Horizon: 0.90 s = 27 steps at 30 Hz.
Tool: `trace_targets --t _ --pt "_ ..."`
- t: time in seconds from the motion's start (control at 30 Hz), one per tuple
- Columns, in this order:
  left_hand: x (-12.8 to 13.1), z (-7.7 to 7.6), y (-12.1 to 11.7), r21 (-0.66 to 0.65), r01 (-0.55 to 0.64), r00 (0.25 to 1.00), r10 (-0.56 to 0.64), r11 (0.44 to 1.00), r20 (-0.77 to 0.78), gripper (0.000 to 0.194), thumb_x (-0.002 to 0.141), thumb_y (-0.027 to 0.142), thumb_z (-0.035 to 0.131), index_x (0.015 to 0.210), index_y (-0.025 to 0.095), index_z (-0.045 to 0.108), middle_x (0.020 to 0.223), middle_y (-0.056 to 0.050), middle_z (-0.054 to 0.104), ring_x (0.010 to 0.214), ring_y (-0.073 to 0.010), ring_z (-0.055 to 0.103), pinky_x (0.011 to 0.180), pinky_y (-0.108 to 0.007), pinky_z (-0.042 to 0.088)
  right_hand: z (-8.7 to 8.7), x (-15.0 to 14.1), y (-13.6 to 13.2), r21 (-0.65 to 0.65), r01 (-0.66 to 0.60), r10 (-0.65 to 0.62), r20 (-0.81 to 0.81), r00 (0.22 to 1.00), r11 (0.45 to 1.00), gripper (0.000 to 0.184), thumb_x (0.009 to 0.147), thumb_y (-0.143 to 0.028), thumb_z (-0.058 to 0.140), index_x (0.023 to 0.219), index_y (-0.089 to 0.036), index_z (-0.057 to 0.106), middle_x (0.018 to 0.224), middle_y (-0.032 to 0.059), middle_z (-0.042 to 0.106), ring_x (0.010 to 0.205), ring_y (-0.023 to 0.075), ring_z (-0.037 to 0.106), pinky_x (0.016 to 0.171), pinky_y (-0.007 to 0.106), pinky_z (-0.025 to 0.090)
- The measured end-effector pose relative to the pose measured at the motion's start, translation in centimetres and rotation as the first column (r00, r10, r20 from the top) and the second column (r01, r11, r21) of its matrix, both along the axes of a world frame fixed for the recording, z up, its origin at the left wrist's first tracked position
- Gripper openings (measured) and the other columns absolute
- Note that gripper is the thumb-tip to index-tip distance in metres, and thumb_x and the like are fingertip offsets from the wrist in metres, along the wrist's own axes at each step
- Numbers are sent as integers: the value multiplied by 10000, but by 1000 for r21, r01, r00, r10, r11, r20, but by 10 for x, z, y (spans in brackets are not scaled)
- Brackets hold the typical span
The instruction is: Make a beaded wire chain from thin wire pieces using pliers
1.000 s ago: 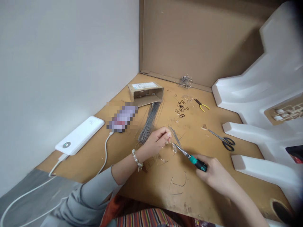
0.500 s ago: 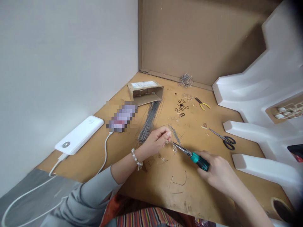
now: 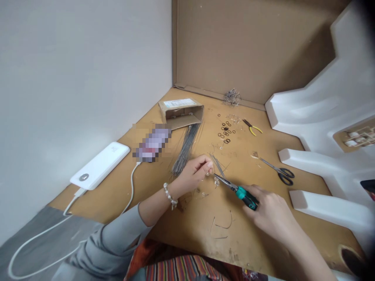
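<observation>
My left hand (image 3: 197,171), with a beaded bracelet (image 3: 170,195) at its wrist, is closed in a pinch on a thin wire; a small clear piece shows just below the fingertips. My right hand (image 3: 268,210) is wrapped round the green and black handles of needle-nose pliers (image 3: 234,187). The pliers' jaw tips point left, close to the left fingertips; whether they grip the wire is too small to tell. Below the jaws lies a small clear, shiny piece (image 3: 216,181). Short straight wires (image 3: 216,164) lie just beyond the hands.
A bundle of grey wires (image 3: 185,152) sticks out of an open cardboard box (image 3: 183,113). Further right are black rings (image 3: 225,132), yellow-handled pliers (image 3: 252,128), scissors (image 3: 278,171) and a wire tangle (image 3: 233,96). A power bank (image 3: 101,166) and cabled phone (image 3: 154,144) lie left; white foam (image 3: 322,203) borders the right.
The view has shifted slightly. Both hands keep nearly the same pose, with the pliers' tips still close to the left fingertips.
</observation>
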<state>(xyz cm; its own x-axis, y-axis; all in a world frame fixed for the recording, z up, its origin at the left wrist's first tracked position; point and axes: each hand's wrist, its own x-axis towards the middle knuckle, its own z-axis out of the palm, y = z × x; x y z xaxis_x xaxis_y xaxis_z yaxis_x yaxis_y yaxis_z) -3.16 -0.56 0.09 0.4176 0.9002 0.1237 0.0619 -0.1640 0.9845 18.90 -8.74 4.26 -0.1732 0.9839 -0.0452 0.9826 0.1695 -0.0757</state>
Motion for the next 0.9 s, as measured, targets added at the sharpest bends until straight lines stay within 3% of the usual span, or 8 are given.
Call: trace_targets --t 0.33,0.57,0.73,0.9 --pt "-6 -6 11 25 -68 997 68 997 24 292 889 400 404 742 162 488 718 4 519 558 -64 405 529 -186 343 -13 -9 15 8 14 -14 3 1000 1000 382 686 -225 496 1037 -263 640 949 21 719 780 255 683 627 333 507" --pt "-8 -6 17 -91 -51 995 58 995 78 273 851 407 490 764 150 527 642 20 504 508 -55 430 501 -195 353 -24 0 19 -9 44 -45 -107 993 999 384 697 -243 499 1049 -247 651 1011 41 712 849 280 679 694 361 521" --pt "-9 0 20 -177 -48 991 69 983 115 248 798 365 581 922 150 577 662 11 556 590 -90 530 579 -228 416 -30 14 26 -21 121 -123 -250 961 992 372 690 -250 497 1019 -206 665 907 49 728 752 244 683 640 311 515" --pt "-7 -2 20 -198 -44 989 71 979 132 267 763 357 619 911 135 614 677 8 566 602 -81 518 612 -230 420 -32 14 29 -71 153 -167 -322 932 986 370 686 -267 505 1013 -212 669 821 23 722 687 220 666 592 285 497"
